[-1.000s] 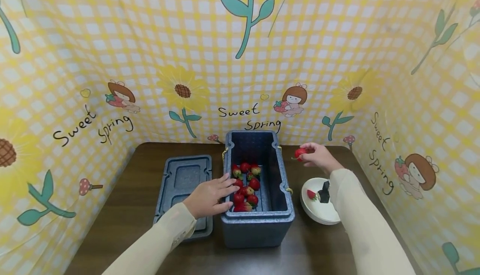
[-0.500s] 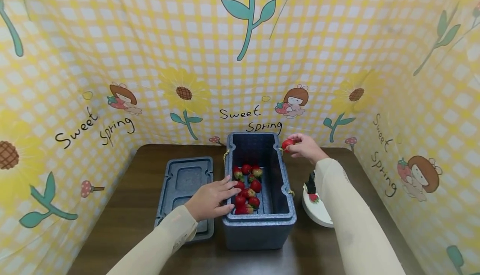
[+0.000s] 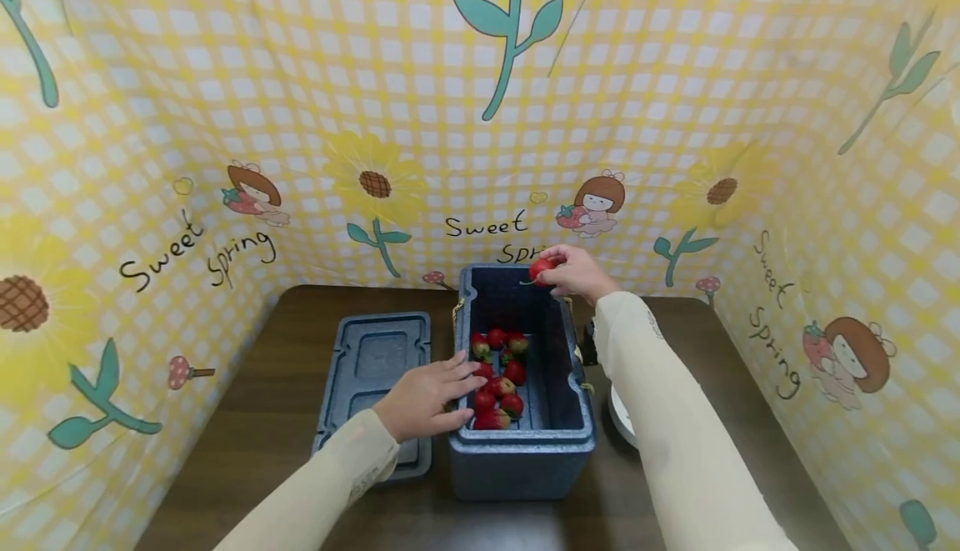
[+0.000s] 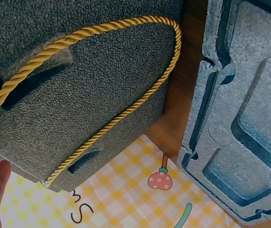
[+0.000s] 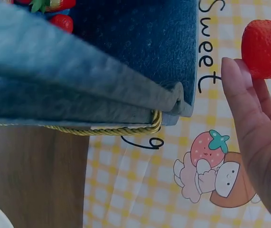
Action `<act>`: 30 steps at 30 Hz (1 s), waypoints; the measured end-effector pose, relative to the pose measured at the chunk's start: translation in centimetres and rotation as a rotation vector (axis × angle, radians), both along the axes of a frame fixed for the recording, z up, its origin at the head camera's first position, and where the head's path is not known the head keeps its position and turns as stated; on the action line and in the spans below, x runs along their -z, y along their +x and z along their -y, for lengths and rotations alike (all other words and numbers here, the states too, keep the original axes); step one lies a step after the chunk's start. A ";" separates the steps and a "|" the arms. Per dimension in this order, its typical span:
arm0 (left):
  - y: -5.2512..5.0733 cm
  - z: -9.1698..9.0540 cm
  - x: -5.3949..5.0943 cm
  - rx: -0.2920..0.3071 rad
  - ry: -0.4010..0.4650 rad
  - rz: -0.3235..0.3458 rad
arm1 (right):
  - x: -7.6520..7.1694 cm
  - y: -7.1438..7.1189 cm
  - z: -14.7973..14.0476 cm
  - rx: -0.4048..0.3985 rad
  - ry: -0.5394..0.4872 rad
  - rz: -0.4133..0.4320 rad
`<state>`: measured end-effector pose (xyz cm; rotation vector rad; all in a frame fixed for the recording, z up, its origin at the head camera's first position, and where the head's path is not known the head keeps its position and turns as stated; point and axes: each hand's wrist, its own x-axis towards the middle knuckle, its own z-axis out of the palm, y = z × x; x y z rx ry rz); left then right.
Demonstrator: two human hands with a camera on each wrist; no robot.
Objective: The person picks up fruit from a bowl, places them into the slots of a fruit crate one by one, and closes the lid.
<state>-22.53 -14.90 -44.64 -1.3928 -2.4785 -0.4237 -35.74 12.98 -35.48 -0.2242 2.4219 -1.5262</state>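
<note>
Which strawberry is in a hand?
The strawberry pinched by the right hand, raised near the far end of the box; the strawberries inside lie lower, near its bottom.

Box (image 3: 521, 476) (strawberries (image 3: 498, 386) inside): lid (image 3: 379, 355) left, bowl (image 3: 622, 419) right.

The head view looks forward and down on the box (image 3: 517, 474) from six o'clock; the left-wrist view, close at nine, shares the lid (image 3: 381, 355). The right-wrist view, close at three, apparently faces twelve.
</note>
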 end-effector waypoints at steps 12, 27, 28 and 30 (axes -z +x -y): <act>0.0 0.1 0.3 -0.014 0.027 -0.036 | -0.6 -0.8 4.5 -0.023 -0.016 -0.008; 0.2 -0.2 0.1 -0.063 -0.033 0.062 | 3.0 -0.1 5.7 0.041 -0.029 0.004; 0.2 -0.1 0.1 -0.061 -0.029 0.060 | 3.3 0.0 5.8 0.042 -0.025 0.005; 0.2 -0.1 0.3 -0.057 -0.021 0.052 | 3.9 0.1 5.9 0.050 -0.018 0.013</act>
